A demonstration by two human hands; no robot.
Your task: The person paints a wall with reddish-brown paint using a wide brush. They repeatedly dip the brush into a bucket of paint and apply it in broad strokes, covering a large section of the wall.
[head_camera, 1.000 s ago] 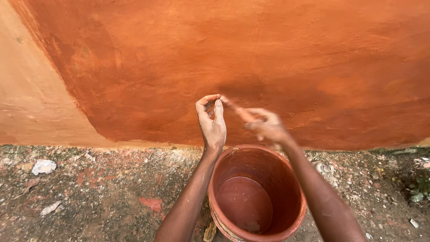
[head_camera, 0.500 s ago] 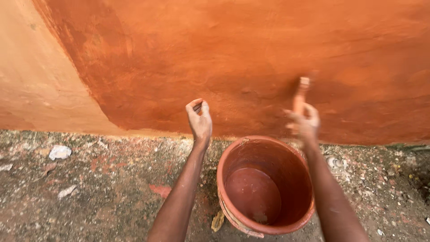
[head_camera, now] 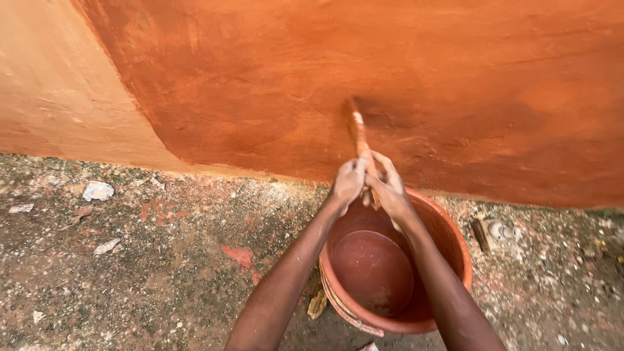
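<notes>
We have both hands brought together just above the far rim of the bucket [head_camera: 455, 240], and between them rises the paintbrush [head_camera: 358, 140], its handle gripped low and its bristle end up against the orange-red wall [head_camera: 273, 84]. Our right hand [head_camera: 390, 188] wraps the lower handle with its fingers closed around it; our left hand [head_camera: 348, 182] presses in from the other side, fingers curled and touching the same handle, so the two hands sit knuckle to knuckle with no gap that we can see. The brush's long axis runs nearly upright, leaning a little to the left as it climbs, so the bristles lie straight above and slightly left of our fingers, pressed to the wet-looking painted area. Neither hand is clearly nearer to the bristles; both hold at about the same height. The bucket stands directly below our wrists, on the rough ground [head_camera: 130, 273], touching neither the wall nor the brush, and it holds a pool of reddish-brown paint [head_camera: 370, 270] low inside. To the left the wall turns to a paler, unpainted stretch [head_camera: 52, 97], well apart from the brush. A pale stone [head_camera: 98, 190] lies on the ground far to our left
</notes>
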